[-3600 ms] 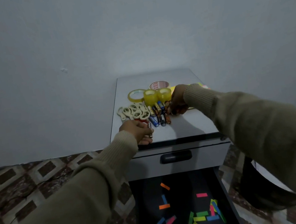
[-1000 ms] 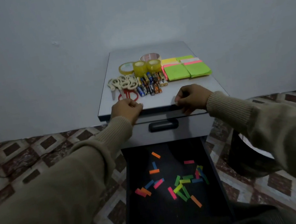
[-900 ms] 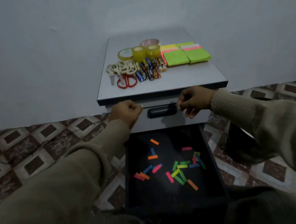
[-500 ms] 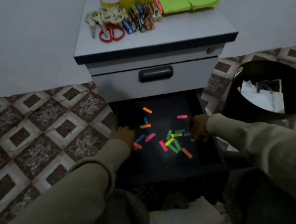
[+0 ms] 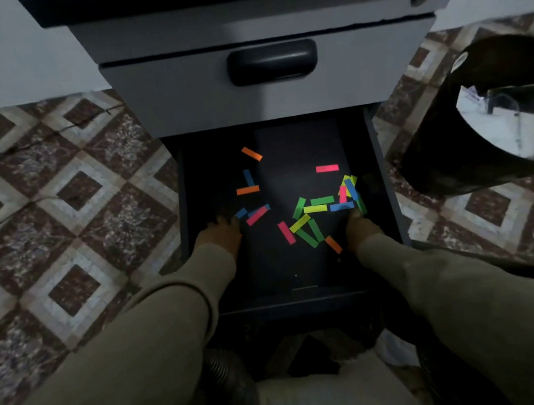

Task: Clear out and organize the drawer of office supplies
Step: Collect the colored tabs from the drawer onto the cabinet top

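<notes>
A: Reaching into the open bottom drawer (image 5: 297, 277), both hands sit on its dark floor among the scattered coloured paper strips (image 5: 308, 211).

B: Where is each hand?

A: The left hand (image 5: 220, 233) lies at the left side of the drawer, its fingertips just beside a blue strip (image 5: 241, 213) and a pink strip (image 5: 256, 216). The right hand (image 5: 361, 228) is at the right side, just below the densest cluster of green, yellow and blue strips, with an orange strip (image 5: 333, 244) beside its wrist.

B: Are the hands gripping anything?

A: I cannot tell. The drawer is dim and the fingers blur into the dark floor, so whether they are flat, curled or pinching a strip is not visible.

B: How are the strips spread?

A: Loosely, none stacked neatly. 2 orange ones and a blue one lie toward the back left, 1 pink strip (image 5: 327, 168) sits alone at the back right, and the rest overlap in a tangle near the right hand.

B: What surrounds the drawer?

A: Above it is a closed grey drawer with a dark recessed handle (image 5: 272, 62). A black bin (image 5: 489, 120) with pale scraps inside stands on the patterned tile floor (image 5: 51, 206) to the right. Olive sleeves (image 5: 135, 353) cover both arms.
</notes>
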